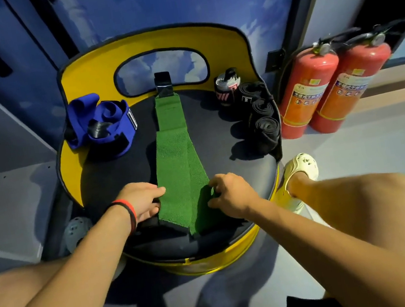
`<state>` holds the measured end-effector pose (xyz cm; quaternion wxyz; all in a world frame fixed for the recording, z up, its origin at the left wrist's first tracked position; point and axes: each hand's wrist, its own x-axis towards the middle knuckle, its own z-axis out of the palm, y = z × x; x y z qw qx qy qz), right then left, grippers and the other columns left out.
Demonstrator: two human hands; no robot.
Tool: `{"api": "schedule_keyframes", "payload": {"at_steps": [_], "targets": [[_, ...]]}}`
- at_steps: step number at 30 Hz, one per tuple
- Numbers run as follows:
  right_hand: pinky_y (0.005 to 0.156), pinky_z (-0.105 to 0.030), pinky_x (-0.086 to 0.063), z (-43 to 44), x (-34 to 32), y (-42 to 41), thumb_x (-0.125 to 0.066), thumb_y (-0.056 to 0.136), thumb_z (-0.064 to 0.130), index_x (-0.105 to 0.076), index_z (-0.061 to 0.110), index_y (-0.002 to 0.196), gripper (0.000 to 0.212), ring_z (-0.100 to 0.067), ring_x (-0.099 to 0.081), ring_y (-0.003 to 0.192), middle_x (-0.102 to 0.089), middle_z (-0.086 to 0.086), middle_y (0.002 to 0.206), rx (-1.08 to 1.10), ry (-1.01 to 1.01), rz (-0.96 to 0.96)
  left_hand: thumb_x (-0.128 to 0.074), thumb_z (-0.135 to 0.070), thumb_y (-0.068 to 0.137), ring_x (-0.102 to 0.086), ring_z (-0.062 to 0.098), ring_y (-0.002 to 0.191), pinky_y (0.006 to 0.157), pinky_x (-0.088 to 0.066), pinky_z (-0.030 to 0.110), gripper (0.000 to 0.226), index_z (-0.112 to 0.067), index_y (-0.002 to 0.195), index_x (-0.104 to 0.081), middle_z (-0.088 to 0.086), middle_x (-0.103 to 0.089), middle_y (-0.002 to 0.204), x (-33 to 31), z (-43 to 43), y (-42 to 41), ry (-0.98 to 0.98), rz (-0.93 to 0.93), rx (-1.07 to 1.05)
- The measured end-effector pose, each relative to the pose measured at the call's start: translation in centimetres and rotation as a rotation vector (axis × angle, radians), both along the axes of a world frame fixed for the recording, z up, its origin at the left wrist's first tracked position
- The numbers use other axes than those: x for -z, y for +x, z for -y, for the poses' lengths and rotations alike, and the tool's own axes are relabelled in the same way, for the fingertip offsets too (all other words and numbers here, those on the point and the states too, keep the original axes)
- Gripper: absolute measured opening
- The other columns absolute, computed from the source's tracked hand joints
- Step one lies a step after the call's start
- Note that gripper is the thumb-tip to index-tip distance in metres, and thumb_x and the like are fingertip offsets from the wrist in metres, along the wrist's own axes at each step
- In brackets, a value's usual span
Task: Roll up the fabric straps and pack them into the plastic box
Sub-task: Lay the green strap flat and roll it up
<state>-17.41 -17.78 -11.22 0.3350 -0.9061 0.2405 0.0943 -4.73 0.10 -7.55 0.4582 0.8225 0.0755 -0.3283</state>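
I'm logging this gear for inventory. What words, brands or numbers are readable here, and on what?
No text here reads clearly.
On the fire extinguishers: printed labels, characters too blurred to read.
On the blue strap: black tag with white lettering, too small to read.
On the patterned roll: pink and white marks, illegible.
On the black roll: small white mark, illegible.
On the green strap: no print visible.

Before you, the green strap [179, 162]: coarse woven cloth, matt, with a grainy face; the black patch [163, 86] at its far end has a slight shine. The blue strap [110, 114]: smoother cloth with a soft sheen. The rolled black straps [263, 117]: matt cloth. The seat [119, 171]: matt black fabric; its yellow back [92, 64]: smooth and glossy. The fire extinguishers [310, 88]: glossy red bodies, shiny metal heads
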Motion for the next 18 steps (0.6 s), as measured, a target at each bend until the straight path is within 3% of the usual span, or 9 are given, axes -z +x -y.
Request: {"api": "schedule_keyframes", "payload": {"at_steps": [2,5,8,9,11,14,18], "targets": [[0.085,-0.032,-0.047,-0.3,-0.1,-0.4,-0.068,0.086,0.018,-0.07,0.015,0.117,0.031,-0.032,-0.062,0.109,-0.07,-0.009,0.114,0.048,0.012,0.053,-0.074,-0.01,0.09,-0.054,0.011,0.056,0.041,-0.046,0.013,0.015,-0.011,0.103,-0.067,0.004,-0.064,0.08,-0.4,-0.4,-0.2,-0.054,0.013,-0.02],[0.088,-0.035,-0.055,-0.3,-0.1,-0.5,-0.063,0.083,0.016,-0.074,0.019,0.107,0.027,-0.032,-0.069,0.101,-0.075,-0.008,0.107,0.12,0.125,0.056,-0.075,-0.009,0.088,-0.05,0.003,0.041,0.04,-0.042,0.013,0.012,-0.015,0.095,-0.067,0.0,-0.064,0.064,-0.7,-0.5,-0.4,-0.112,0.017,-0.02],[0.079,-0.046,-0.063,-0.2,0.5,-1.1,-0.068,0.072,0.018,-0.071,0.024,0.088,0.018,-0.03,-0.075,0.084,-0.076,-0.008,0.091,0.209,0.371,0.068,-0.076,-0.01,0.088,-0.051,0.005,0.052,0.042,-0.044,0.013,0.016,-0.019,0.096,-0.066,0.002,-0.065,0.079,-0.1,-0.2,-0.9,-0.165,-0.003,-0.03],[0.07,-0.039,-0.064,-0.4,0.4,-1.5,-0.069,0.078,0.012,-0.067,0.022,0.085,0.012,-0.025,-0.075,0.072,-0.073,-0.01,0.084,0.238,0.435,0.082,-0.076,-0.01,0.088,-0.052,0.006,0.054,0.043,-0.045,0.013,0.017,-0.018,0.099,-0.066,0.002,-0.066,0.083,0.2,-0.1,-1.1,-0.178,-0.016,-0.027],[0.05,-0.023,-0.056,-0.7,0.2,-2.2,-0.059,0.093,-0.005,-0.059,0.014,0.085,0.021,-0.013,-0.068,0.051,-0.065,-0.011,0.076,0.274,0.552,0.081,-0.074,-0.009,0.089,-0.054,0.006,0.057,0.047,-0.047,0.013,0.022,-0.015,0.108,-0.065,0.003,-0.067,0.086,1.2,-0.1,-1.6,-0.189,-0.027,-0.019],[0.049,-0.018,-0.052,-1.0,0.7,-3.1,-0.054,0.096,-0.008,-0.059,0.008,0.087,0.019,-0.005,-0.065,0.047,-0.065,-0.01,0.076,0.31,0.654,0.093,-0.071,-0.009,0.092,-0.064,0.011,0.077,0.062,-0.054,0.018,0.031,-0.011,0.122,-0.064,0.004,-0.071,0.098,2.7,-0.7,-2.3,-0.242,-0.06,-0.059],[0.051,-0.017,-0.053,-0.8,1.2,-3.9,-0.057,0.096,-0.009,-0.061,0.003,0.098,0.013,-0.002,-0.065,0.049,-0.065,-0.008,0.076,0.347,0.739,0.09,-0.067,-0.015,0.096,-0.067,0.017,0.092,0.079,-0.055,0.027,0.022,-0.013,0.118,-0.063,0.006,-0.069,0.106,3.0,-1.3,-3.3,-0.185,-0.052,-0.001]]}}
